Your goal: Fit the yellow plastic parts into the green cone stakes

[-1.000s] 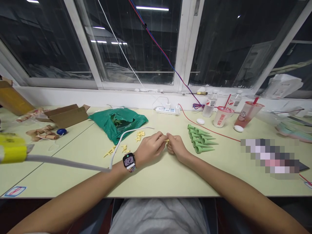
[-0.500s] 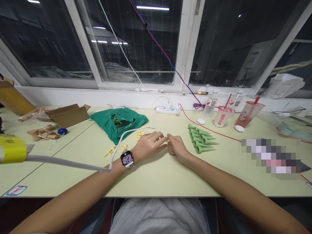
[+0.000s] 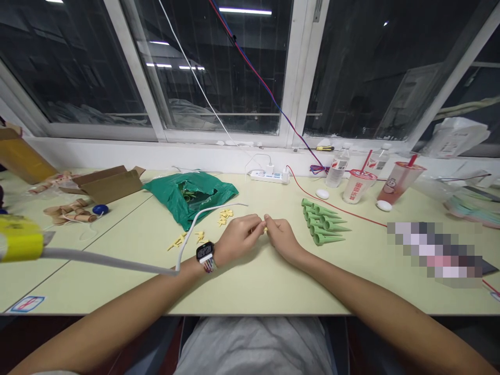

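My left hand (image 3: pixel 237 238) and my right hand (image 3: pixel 282 237) meet fingertip to fingertip over the pale green table (image 3: pixel 253 281). Both pinch one small yellow plastic piece (image 3: pixel 265 229) between them. A smartwatch (image 3: pixel 205 253) sits on my left wrist. More small yellow pieces (image 3: pixel 224 215) lie scattered to the left of my hands, some nearer the white cable (image 3: pixel 187 234). To the right lies a row of several green plastic cones (image 3: pixel 323 225), tips pointing right.
An open green plastic bag (image 3: pixel 191 194) lies behind the yellow pieces. A cardboard box (image 3: pixel 106 183) and tan rolls (image 3: pixel 70 212) are at the left. A power strip (image 3: pixel 269 177), bottles and two lidded cups (image 3: pixel 357 186) stand near the window sill. A red wire (image 3: pixel 351 211) crosses the table.
My left hand's fingers, spread flat half a second ago, have curled back into a pinch on the yellow piece. Both hands shifted slightly away from me.
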Demonstrator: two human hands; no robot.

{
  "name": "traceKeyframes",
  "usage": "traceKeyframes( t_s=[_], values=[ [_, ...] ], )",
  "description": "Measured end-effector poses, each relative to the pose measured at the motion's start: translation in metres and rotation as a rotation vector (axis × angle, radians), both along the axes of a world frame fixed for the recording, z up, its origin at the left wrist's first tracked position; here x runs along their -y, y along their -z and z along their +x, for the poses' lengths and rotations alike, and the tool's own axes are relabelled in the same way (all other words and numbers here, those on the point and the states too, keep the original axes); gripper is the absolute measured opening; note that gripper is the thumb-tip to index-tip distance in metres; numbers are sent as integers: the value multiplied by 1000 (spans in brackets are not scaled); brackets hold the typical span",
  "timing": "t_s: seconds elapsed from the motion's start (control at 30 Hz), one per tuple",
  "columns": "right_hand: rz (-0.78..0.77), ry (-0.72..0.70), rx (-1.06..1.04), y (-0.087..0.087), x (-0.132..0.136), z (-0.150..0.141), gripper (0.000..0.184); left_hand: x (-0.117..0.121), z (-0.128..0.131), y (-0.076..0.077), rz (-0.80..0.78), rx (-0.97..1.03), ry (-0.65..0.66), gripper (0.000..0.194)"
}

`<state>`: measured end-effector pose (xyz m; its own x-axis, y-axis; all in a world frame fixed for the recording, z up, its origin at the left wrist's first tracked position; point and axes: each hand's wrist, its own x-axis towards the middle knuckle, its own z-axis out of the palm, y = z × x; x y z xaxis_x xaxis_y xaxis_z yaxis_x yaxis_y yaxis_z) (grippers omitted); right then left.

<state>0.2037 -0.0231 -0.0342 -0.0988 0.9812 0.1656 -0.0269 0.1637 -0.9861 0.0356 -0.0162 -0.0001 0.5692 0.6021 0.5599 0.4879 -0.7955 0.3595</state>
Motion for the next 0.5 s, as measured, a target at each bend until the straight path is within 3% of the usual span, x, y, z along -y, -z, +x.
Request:
traceKeyframes(
  t_s=[0.13, 0.2, 0.27, 0.5],
  values=[
    [173, -53, 59, -7, 9, 2, 61, 1, 7, -2, -884, 332, 93, 44],
    [156, -18, 35, -7, 9, 4, 60, 0, 9, -4, -1185, 405, 173, 41],
    [121, 30, 26, -4, 6, 5, 58, 0, 9, -5, -1287, 440, 228, 39],
    [-10, 14, -112, 3, -4, 5, 49, -5, 7, 3, -1242, 603, 189, 23]
  ],
)
